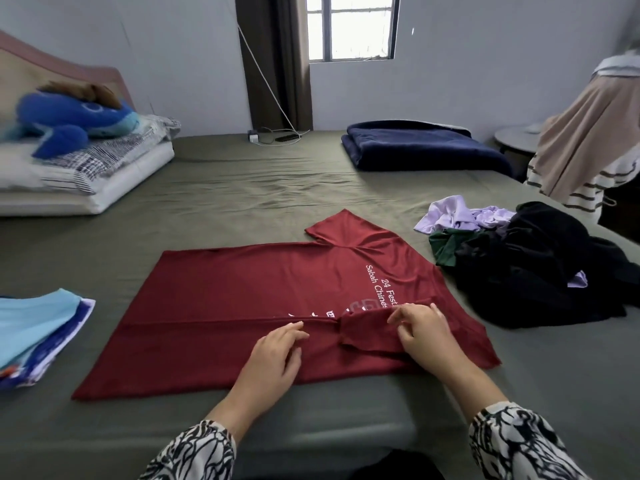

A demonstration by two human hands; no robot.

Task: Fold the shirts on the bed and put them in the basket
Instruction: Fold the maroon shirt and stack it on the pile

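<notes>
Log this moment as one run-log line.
phase: first fold | item: dark red printed T-shirt flat on olive bed sheet | left hand: resting on fold | right hand: pinching folded sleeve | basket: unseen

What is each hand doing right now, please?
Left hand: open, fingers resting flat on the dark red printed T-shirt.
Right hand: pinches the T-shirt's folded sleeve.
</notes>
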